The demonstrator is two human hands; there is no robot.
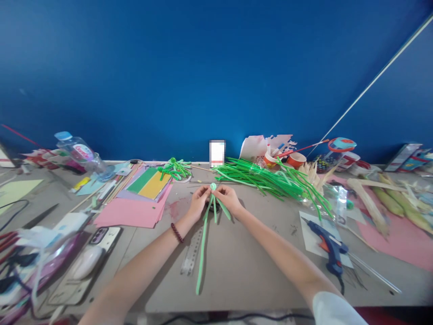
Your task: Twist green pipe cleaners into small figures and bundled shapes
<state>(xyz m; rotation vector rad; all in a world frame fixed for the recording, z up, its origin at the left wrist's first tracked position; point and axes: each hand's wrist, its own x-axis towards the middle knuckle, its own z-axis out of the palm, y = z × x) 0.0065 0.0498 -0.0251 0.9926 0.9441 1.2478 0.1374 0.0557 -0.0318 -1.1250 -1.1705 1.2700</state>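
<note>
Between my two hands is a small figure of light green pipe cleaners [214,210], with a rounded pale green coil at its top and several strands hanging down. One long strand trails toward the front of the table. My left hand [201,201], with a dark red bead bracelet at the wrist, pinches it near the coil from the left. My right hand [227,198] pinches it from the right. Under the strands lies a dark round object [213,206], mostly hidden. A clear ruler [192,253] rests just below my left hand.
A large bundle of green pipe cleaners [260,178] lies behind to the right. A blue hot glue gun [326,243] sits on white paper at the right. Pink sheets [128,213], a phone [105,237] and a white mouse [88,262] are at the left. A blue wall [169,81] stands behind.
</note>
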